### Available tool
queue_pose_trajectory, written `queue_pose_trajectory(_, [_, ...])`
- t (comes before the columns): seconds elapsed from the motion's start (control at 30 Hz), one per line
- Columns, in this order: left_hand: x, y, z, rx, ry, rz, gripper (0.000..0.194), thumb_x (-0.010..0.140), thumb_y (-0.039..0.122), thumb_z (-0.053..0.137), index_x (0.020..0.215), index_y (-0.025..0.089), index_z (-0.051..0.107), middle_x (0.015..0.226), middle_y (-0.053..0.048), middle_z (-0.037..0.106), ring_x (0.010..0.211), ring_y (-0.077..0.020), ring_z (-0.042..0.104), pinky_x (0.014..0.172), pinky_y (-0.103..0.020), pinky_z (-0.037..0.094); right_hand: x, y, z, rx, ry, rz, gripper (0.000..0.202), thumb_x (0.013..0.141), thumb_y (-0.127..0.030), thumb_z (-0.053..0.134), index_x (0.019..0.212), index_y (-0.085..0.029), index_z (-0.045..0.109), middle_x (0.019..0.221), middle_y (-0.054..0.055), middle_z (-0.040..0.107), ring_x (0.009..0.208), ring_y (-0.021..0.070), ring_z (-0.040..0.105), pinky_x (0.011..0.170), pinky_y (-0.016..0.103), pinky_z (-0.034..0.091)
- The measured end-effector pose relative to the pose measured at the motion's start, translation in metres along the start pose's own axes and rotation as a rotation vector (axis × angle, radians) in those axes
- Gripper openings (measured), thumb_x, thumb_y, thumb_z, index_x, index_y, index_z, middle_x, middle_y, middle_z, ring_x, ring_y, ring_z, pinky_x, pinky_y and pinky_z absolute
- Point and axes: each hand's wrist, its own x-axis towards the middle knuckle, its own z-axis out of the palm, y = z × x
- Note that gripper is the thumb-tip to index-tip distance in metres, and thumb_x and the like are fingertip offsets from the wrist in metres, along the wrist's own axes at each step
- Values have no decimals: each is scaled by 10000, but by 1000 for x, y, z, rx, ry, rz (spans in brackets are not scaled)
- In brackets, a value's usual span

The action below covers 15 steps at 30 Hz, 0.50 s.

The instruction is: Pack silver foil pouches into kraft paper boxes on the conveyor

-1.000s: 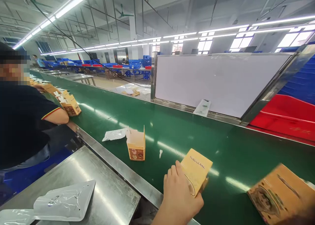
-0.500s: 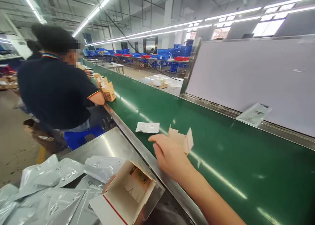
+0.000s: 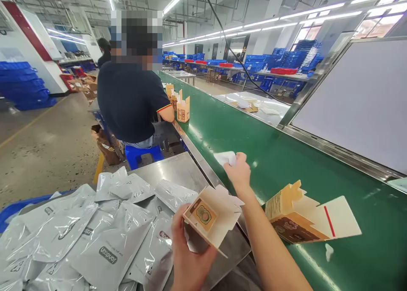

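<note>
Cardboard carton [image 3: 212, 216] held in left hand [image 3: 188, 257], near the steel surface [image 3: 178, 172].
Right hand [image 3: 238, 172] grasps a white pouch [image 3: 225, 157] farther out on the green belt [image 3: 286, 163].

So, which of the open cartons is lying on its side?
The carton on the green belt, right of the right arm; the left hand holds the other carton.

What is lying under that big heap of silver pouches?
The silver pouches rest on a steel table, bare at its far end. A blue bin edge shows at left. Whatever lies beneath the heap's middle is covered.
</note>
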Motion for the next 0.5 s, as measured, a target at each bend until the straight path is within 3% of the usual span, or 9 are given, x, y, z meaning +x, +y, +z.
queue_pose_trajectory(0.1, [0,4,2,61,-52,-7,701,662,280,728,1279,243,397,1294,-115,468,1148,-278,525,980,-476,455,-21,-18,-55,134,242,14,437,797,-324,640,1159,-129,489,1167,174,542,934,249,613,681,325,520])
queue_pose_trajectory(0.17, [2,5,8,54,-51,-13,682,664,269,705,1274,256,399,1282,-98,482,1169,-279,505,1002,-495,427,-45,-32,-101,311,353,-180,425,753,-232,707,1142,-229,536,1274,105,464,1090,243,541,696,290,516])
queue_pose_trajectory(0.27, [1,9,20,18,-58,15,678,654,248,704,1265,250,411,1252,-88,508,1145,-270,519,984,-470,447,-79,-42,-154,213,187,-551,385,782,-46,606,1091,-275,609,1170,59,531,1017,194,557,712,282,504])
queue_pose_trajectory(0.37, [-3,14,31,88,-107,247,688,648,223,738,1262,227,427,1217,-99,538,1116,-266,548,938,-433,497,-96,-39,-174,-20,-32,-807,339,854,-18,445,1092,-188,618,1078,64,629,970,195,590,769,311,516])
queue_pose_trajectory(0.43, [-6,16,38,109,-150,391,680,660,208,736,1268,213,431,1200,-109,551,1113,-267,554,927,-430,508,-100,-32,-173,-70,-208,-850,324,896,-49,383,1110,-149,604,1087,67,653,1016,212,590,828,327,521])
queue_pose_trajectory(0.5, [-10,17,47,64,-178,451,647,684,211,711,1268,207,435,1196,-112,553,1107,-265,556,939,-451,496,-102,-25,-166,-42,-439,-763,299,889,-79,412,1098,-165,606,1084,50,661,986,195,614,818,288,535])
